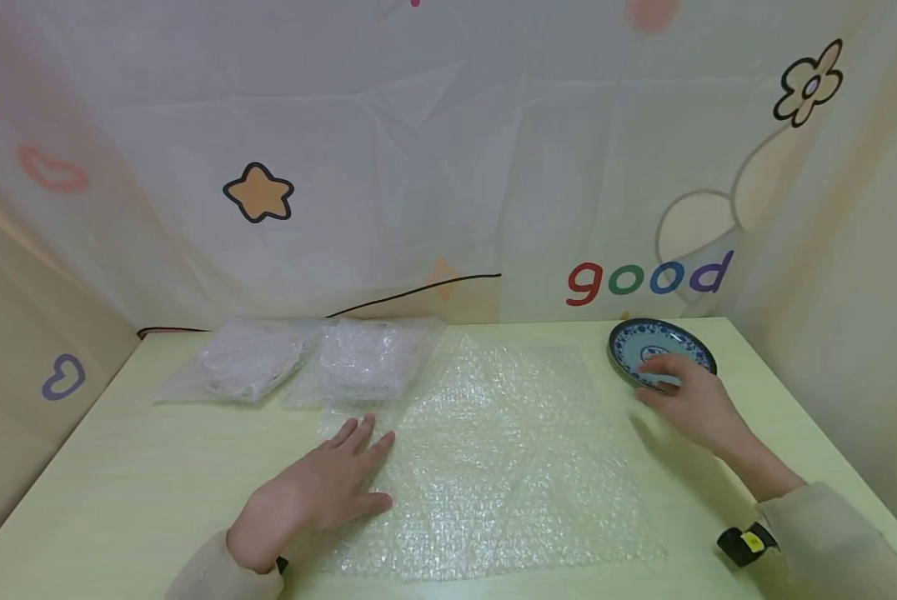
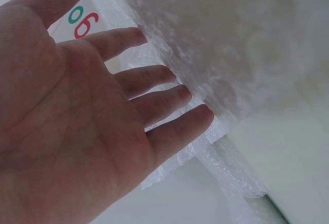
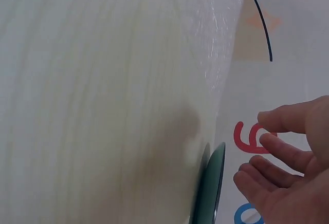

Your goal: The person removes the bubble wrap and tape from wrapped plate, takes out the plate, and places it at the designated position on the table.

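A clear sheet of bubble wrap [image 1: 508,475] lies spread over the middle of the table. At its left edge is my left hand [image 1: 309,496], palm down with the fingers spread; the left wrist view shows the straight fingertips [image 2: 198,116] right at the plastic. On the right, a blue-and-white patterned plate [image 1: 632,342] with a dark rim lies on the table. My right hand [image 1: 692,408] hovers over its near side, fingers loosely bent and nothing held. In the right wrist view, a gap shows between that hand and the plate's edge [image 3: 212,188].
Two bubble-wrapped packets [image 1: 253,362] lie side by side at the back left, the right one [image 1: 366,358] beside the sheet's far corner. A printed cloth backdrop [image 1: 433,183] rises behind the table [image 1: 141,475]. A black strap [image 1: 749,543] hangs by the right sleeve.
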{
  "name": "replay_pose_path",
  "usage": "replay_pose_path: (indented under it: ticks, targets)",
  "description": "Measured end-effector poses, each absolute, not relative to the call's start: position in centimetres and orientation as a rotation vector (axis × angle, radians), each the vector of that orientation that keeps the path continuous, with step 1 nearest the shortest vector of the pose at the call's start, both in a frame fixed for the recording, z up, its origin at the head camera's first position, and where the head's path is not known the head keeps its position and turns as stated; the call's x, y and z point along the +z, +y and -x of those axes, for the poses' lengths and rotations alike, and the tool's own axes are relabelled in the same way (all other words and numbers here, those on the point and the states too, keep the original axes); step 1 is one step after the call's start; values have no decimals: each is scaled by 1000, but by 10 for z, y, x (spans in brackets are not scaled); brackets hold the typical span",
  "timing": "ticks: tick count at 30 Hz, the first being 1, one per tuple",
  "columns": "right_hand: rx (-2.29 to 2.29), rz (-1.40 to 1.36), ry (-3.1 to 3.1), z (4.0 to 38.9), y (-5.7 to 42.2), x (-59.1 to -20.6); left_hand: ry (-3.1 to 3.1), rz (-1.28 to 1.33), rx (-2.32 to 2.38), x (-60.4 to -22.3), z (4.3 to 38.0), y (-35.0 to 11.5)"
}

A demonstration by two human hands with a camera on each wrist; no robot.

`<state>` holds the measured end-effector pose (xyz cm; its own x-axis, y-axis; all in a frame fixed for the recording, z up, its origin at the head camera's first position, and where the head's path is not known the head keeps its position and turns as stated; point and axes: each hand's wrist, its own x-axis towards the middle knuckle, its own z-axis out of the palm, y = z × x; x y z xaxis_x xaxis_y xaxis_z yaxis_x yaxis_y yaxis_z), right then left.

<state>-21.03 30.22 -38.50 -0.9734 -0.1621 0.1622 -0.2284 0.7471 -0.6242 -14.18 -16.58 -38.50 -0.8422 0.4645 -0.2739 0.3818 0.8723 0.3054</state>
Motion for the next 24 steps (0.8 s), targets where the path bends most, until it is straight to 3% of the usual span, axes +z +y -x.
replay_pose_path:
  ticks: [24]
  targets:
    - [894,-891,-3104,171,233,-394,2706,-641,331,-384,142,-166]
